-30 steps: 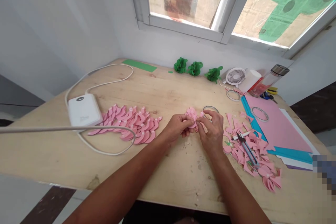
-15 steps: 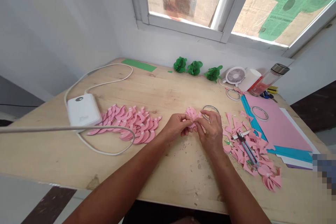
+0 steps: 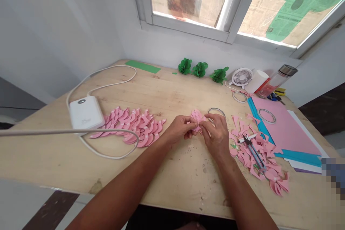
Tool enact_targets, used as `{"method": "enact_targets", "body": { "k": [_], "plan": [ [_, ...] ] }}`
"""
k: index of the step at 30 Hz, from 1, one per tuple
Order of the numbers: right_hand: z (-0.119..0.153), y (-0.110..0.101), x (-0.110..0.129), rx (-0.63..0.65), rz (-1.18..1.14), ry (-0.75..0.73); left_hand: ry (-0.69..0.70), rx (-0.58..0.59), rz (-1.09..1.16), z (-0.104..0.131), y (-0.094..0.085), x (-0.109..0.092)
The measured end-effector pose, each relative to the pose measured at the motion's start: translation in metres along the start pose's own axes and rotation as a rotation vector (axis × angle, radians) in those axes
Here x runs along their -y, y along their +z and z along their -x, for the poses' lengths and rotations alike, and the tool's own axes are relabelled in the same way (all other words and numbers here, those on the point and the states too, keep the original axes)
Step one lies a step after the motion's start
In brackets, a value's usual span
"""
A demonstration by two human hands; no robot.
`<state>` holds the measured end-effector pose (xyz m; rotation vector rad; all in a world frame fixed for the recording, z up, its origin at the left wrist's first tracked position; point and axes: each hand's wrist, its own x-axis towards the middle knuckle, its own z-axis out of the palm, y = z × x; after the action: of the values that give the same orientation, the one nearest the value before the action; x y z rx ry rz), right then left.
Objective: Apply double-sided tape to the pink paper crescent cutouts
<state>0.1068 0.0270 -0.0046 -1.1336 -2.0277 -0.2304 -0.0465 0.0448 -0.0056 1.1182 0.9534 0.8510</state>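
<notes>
Both hands meet over a small pink paper flower [image 3: 197, 115] at the middle of the table. My left hand [image 3: 182, 128] pinches it from the left between thumb and fingers. From the right, my right hand [image 3: 215, 129] pinches the flower's near edge, its thumb and index finger tips touching beside the left thumb. Fingers cover much of the flower's near side. Just behind the right hand lies a ring-shaped roll of tape [image 3: 216, 109]. Rows of overlapping curved pink paper pieces [image 3: 142, 127] are spread to the left of my hands.
Pink paper scraps [image 3: 242, 129] lie to the right, with a craft knife [image 3: 254, 152] on them. Beyond are pink sheets [image 3: 291, 129] and another tape roll [image 3: 266, 116]. Green paper shapes [image 3: 199, 69], a fan [image 3: 242, 77] and a bottle [image 3: 277, 81] line the wall. A cabled white box [image 3: 86, 113] stands left.
Almost nothing differs. Both hands keep their pinch on the pink paper flower, with only a very slight shift of the fingers.
</notes>
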Motion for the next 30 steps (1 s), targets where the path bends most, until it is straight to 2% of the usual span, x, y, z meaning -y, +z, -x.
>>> {"method": "enact_targets", "body": {
  "k": [14, 30],
  "plan": [
    [0.0003, -0.0021, -0.0003, 0.033, -0.010, -0.025, -0.045, 0.057, 0.108, 0.0027, -0.0034, -0.0031],
    [0.0000, -0.0028, -0.0003, 0.036, -0.070, -0.011, -0.064, 0.054, 0.138, 0.0031, -0.0042, -0.0044]
  ]
}}
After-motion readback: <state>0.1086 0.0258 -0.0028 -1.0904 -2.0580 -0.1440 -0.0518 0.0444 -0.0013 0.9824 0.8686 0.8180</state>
